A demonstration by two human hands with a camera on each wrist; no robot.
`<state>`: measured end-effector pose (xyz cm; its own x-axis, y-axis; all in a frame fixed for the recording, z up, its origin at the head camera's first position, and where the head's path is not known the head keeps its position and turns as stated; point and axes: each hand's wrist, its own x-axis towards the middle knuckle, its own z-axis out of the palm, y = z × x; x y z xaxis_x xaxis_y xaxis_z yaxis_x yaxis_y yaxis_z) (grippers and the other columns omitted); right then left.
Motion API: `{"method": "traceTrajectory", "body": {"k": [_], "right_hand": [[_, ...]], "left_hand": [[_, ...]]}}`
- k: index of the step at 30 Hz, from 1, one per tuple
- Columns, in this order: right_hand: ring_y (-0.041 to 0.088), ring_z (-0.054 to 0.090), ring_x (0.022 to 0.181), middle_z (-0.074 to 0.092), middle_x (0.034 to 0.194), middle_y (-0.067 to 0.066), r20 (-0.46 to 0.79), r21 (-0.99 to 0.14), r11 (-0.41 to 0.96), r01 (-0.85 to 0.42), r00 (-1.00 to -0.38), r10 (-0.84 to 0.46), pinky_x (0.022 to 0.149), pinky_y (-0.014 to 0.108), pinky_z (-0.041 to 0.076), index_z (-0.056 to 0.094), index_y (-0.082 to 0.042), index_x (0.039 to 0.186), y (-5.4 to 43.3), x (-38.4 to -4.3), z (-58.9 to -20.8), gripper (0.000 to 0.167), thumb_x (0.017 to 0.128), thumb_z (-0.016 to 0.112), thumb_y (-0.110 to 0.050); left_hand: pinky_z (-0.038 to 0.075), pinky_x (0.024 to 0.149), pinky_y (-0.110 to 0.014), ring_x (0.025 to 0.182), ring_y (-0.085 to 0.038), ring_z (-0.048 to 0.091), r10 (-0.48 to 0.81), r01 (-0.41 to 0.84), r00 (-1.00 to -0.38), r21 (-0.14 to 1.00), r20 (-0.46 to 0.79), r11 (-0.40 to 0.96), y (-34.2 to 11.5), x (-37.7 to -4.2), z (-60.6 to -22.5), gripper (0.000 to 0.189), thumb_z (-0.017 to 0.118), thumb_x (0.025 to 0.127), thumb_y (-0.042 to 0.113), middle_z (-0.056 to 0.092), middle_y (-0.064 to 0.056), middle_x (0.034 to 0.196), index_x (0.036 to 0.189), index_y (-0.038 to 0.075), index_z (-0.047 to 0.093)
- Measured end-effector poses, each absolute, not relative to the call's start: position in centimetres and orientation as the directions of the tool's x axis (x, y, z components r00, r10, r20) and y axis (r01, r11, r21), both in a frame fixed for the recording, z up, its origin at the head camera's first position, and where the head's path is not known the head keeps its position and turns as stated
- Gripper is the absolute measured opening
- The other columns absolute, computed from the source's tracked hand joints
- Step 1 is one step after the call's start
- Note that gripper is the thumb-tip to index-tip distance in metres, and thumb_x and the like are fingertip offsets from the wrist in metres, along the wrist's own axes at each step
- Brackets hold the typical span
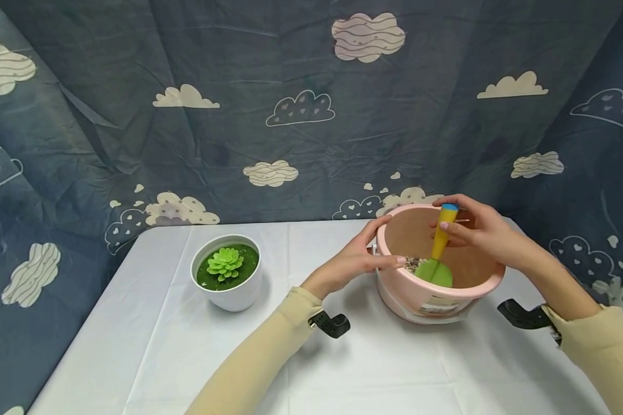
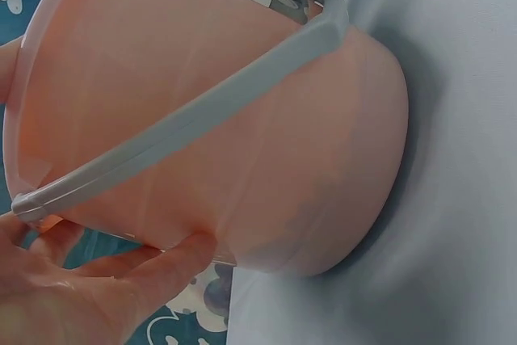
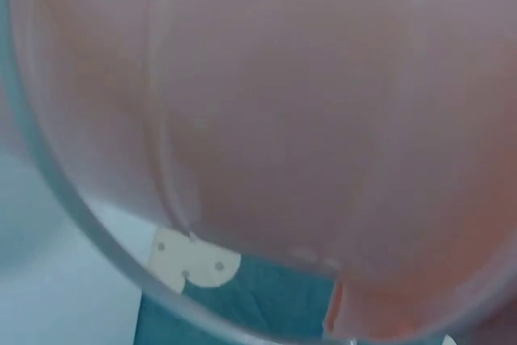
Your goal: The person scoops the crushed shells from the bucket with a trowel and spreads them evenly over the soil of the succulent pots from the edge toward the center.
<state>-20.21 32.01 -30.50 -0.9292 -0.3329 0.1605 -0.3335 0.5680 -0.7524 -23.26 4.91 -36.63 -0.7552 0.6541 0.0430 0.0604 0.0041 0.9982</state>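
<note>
A pink bucket (image 1: 397, 297) stands on the right side of the table, its mouth tilted toward me. My left hand (image 1: 353, 256) steadies it at the left, thumb over the front rim and fingers against the outer wall. The left wrist view shows those fingers on the wall below the grey bail handle (image 2: 186, 123). In my right hand (image 1: 483, 227) is a toy shovel (image 1: 436, 273) with a yellow grip, blue end and green blade. The blade points down inside the bucket, beside small greyish pebbles (image 1: 412, 263). Only the bucket wall (image 3: 275, 119) fills most of the right wrist view.
To the left stands a white pot (image 1: 236, 298) holding a light-green succulent (image 1: 225, 263) on a green surface. A white cloth covers the table (image 1: 161, 346). Behind it hangs a dark blue curtain (image 1: 228, 144) with cloud prints. Black wrist straps sit on both sleeves.
</note>
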Motion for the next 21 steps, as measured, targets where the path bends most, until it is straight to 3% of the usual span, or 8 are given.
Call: {"method": "traceTrajectory", "body": {"k": [7, 13, 18, 21], "right_hand": [[-0.001, 0.062, 0.092, 0.064, 0.119, 0.017, 0.240, -0.678, 0.682, -0.274, -0.960, -0.146, 0.072, 0.019, 0.054, 0.048, -0.009, 0.139, 33.2, -19.0, -29.4, 0.042, 0.099, 0.061, -0.015], [-0.011, 0.060, 0.088, 0.065, 0.115, 0.014, 0.364, -0.645, 0.720, -0.257, -0.932, -0.006, 0.066, 0.015, 0.053, 0.050, -0.008, 0.134, 33.2, -18.0, -29.5, 0.042, 0.097, 0.064, -0.020], [-0.021, 0.051, 0.085, 0.065, 0.111, 0.015, 0.440, -0.592, 0.778, -0.213, -0.894, 0.090, 0.067, 0.004, 0.045, 0.055, -0.006, 0.127, 33.0, -17.5, -30.3, 0.042, 0.093, 0.069, -0.027], [-0.024, 0.047, 0.083, 0.066, 0.109, 0.016, 0.461, -0.575, 0.798, -0.182, -0.877, 0.132, 0.068, 0.000, 0.040, 0.056, -0.004, 0.124, 33.1, -17.5, -30.9, 0.044, 0.092, 0.070, -0.030]], "left_hand": [[0.049, 0.084, -0.034, 0.127, -0.021, 0.041, 0.648, 0.054, -0.760, 0.998, 0.047, -0.009, 4.8, -23.3, -36.6, 0.087, 0.080, 0.079, 0.024, 0.029, 0.016, 0.151, 0.150, 0.039, 0.033], [0.048, 0.084, -0.034, 0.131, -0.025, 0.039, 0.645, 0.062, -0.762, 0.998, 0.057, -0.015, 4.8, -23.3, -36.5, 0.086, 0.081, 0.079, 0.023, 0.030, 0.017, 0.150, 0.150, 0.039, 0.034], [0.049, 0.084, -0.034, 0.133, -0.029, 0.040, 0.653, 0.050, -0.755, 0.998, 0.059, -0.033, 4.9, -23.4, -36.6, 0.086, 0.080, 0.080, 0.020, 0.029, 0.014, 0.153, 0.151, 0.037, 0.034], [0.049, 0.083, -0.034, 0.128, -0.022, 0.045, 0.660, 0.036, -0.750, 0.999, 0.049, -0.034, 4.9, -23.5, -36.6, 0.087, 0.080, 0.080, 0.019, 0.028, 0.010, 0.154, 0.151, 0.037, 0.033]]}}
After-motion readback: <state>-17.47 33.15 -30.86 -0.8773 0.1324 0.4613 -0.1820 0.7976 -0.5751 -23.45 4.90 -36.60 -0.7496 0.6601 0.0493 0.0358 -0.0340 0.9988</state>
